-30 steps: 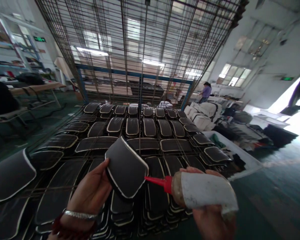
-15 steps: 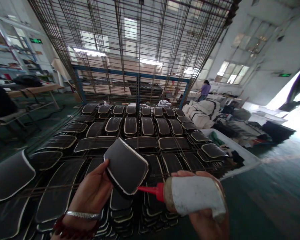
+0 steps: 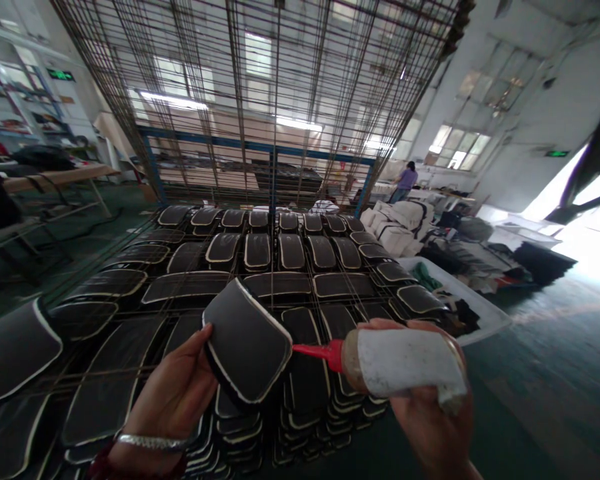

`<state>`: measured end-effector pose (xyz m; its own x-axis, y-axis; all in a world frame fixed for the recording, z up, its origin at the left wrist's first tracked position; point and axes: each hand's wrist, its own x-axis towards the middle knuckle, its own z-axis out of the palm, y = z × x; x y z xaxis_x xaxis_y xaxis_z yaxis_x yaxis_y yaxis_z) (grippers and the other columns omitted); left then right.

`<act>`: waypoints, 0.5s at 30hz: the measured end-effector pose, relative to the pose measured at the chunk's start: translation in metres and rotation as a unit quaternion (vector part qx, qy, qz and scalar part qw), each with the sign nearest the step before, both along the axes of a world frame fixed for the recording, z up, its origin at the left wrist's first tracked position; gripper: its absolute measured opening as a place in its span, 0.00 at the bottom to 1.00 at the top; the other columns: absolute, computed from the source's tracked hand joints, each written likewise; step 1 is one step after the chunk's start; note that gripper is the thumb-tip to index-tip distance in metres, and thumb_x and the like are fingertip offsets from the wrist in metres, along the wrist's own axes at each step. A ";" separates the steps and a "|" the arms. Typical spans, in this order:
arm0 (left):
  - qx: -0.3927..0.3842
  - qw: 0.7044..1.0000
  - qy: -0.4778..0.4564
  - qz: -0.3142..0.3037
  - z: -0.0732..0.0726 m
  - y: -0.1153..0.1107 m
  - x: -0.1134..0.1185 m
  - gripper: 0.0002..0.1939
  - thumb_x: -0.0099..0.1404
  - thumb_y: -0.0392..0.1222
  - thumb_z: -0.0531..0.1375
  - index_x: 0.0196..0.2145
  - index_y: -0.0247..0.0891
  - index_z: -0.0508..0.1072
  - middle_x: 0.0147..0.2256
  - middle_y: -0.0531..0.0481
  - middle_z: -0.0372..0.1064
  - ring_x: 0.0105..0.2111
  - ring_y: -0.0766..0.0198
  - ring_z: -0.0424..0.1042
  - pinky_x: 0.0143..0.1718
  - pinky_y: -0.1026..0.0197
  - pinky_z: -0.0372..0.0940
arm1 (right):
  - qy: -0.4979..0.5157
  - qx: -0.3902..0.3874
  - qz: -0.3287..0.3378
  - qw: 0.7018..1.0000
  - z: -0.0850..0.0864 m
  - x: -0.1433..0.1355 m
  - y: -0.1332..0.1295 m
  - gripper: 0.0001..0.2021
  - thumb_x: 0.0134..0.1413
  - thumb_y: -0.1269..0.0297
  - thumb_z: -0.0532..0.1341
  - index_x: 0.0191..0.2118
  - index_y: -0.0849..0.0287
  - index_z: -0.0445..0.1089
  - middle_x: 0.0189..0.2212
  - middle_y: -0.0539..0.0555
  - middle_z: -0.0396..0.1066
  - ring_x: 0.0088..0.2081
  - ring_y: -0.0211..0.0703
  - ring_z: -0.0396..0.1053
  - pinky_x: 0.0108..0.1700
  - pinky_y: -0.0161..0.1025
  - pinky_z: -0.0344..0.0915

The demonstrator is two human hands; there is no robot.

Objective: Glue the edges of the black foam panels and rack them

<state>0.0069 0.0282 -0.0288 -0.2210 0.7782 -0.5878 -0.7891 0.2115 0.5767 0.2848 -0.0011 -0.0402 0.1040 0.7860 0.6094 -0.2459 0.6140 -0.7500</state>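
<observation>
My left hand (image 3: 180, 373) pinches a dark grey curved panel (image 3: 247, 343) by its left edge, the thumb on its face. A whitish line of glue runs along the panel's rim. My right hand (image 3: 425, 400) is wrapped round a squeeze glue bottle (image 3: 405, 363) with a white label, held on its side. Its red nozzle (image 3: 317, 351) points left, the tip at the panel's right edge. Below and behind, several stacks of similar dark panels (image 3: 290, 252) with pale-lined edges lie on the rack.
A tall wire-grid rack (image 3: 275, 73) on a blue frame rises ahead. On the right stand a white bin (image 3: 485, 327) with cloth in it and piled white bundles (image 3: 400, 223). A person (image 3: 405, 181) is at the far right; a work table (image 3: 60, 179) is at left.
The nozzle tip has moved up and right along the panel's rim, from the bottom corner to the right corner. A glue line now shows along the lower right edge.
</observation>
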 end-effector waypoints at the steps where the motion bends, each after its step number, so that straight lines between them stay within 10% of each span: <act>1: 0.000 1.000 -0.002 0.003 -0.002 0.000 -0.001 0.21 0.74 0.29 0.49 0.61 0.18 0.66 0.29 0.38 0.83 0.31 0.51 0.84 0.39 0.54 0.81 | 0.003 -0.005 0.007 1.000 -0.003 0.000 -0.002 0.21 0.68 0.51 0.68 0.58 0.52 0.64 0.53 0.67 0.70 0.54 0.67 0.69 0.50 0.61 0.72; 15: 0.003 0.999 -0.032 0.025 -0.004 0.002 0.003 0.22 0.74 0.29 0.48 0.62 0.22 0.66 0.40 0.34 0.83 0.37 0.51 0.84 0.46 0.51 0.79 | 0.106 -0.124 -0.004 0.987 -0.036 -0.038 -0.031 0.28 0.61 0.45 0.73 0.56 0.52 0.63 0.51 0.64 0.72 0.53 0.64 0.70 0.50 0.58 0.72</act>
